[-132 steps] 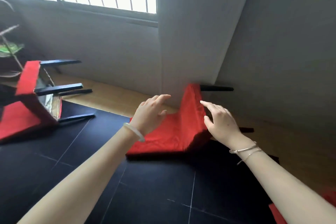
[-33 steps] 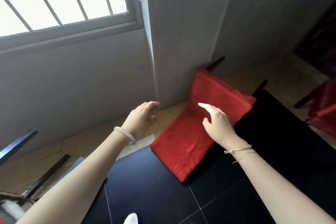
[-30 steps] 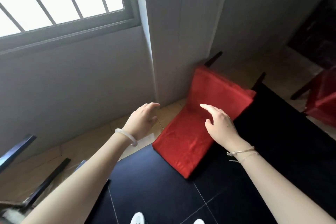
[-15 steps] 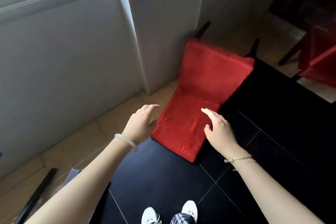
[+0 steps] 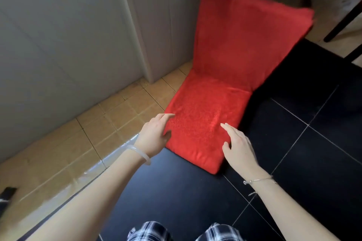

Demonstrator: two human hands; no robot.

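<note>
A chair in a red cover [image 5: 225, 76] lies tipped over on the floor beside a grey wall corner, its dark legs sticking out at the far end. My left hand [image 5: 154, 135] hovers at the near left edge of the red fabric with its fingers extended and holds nothing. My right hand [image 5: 238, 146] is over the near right edge of the fabric, fingers straight, also holding nothing. Whether either hand touches the fabric is unclear.
A grey wall and column [image 5: 152, 25] stand close on the left. The floor is tan tile [image 5: 109, 123] by the wall and black tile [image 5: 293, 162] elsewhere. A dark chair leg [image 5: 342, 21] shows at the right edge. My plaid trousers [image 5: 184, 232] are at the bottom.
The view has tilted down and closer to the tipped chair. Both hands have dropped from its raised part toward its near end lying on the floor.
</note>
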